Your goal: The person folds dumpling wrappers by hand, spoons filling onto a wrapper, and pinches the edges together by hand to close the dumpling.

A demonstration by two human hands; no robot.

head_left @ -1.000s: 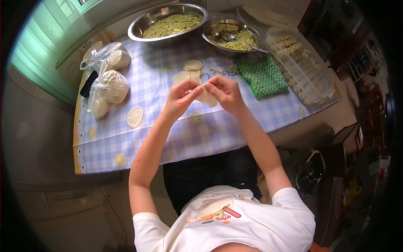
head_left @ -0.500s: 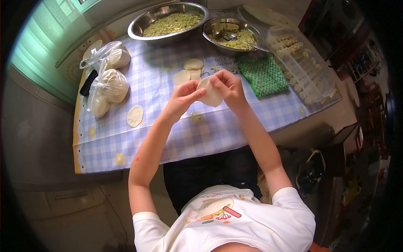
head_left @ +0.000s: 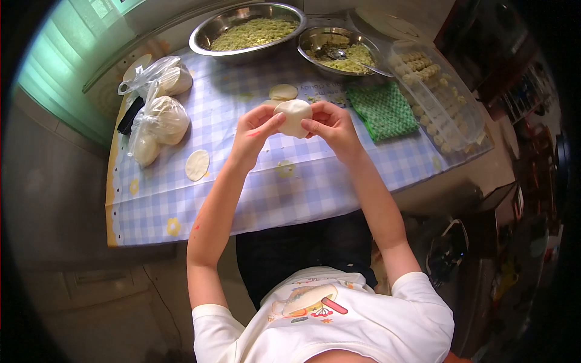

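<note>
On the checked worktop [head_left: 272, 202], taking directions from the hands, a large steel bowl [head_left: 242, 13] stands at 11 o'clock, a smaller bowl [head_left: 336, 36] at 1 and a folded green cloth [head_left: 384, 113] at 3. The left hand [head_left: 253, 134] and right hand [head_left: 336, 129] share one flat dough round [head_left: 293, 120], pinching its rim at about 9 and 4 o'clock, thumbs on the near face, the other fingers partly hidden behind, parted barely beyond its thickness.
</note>
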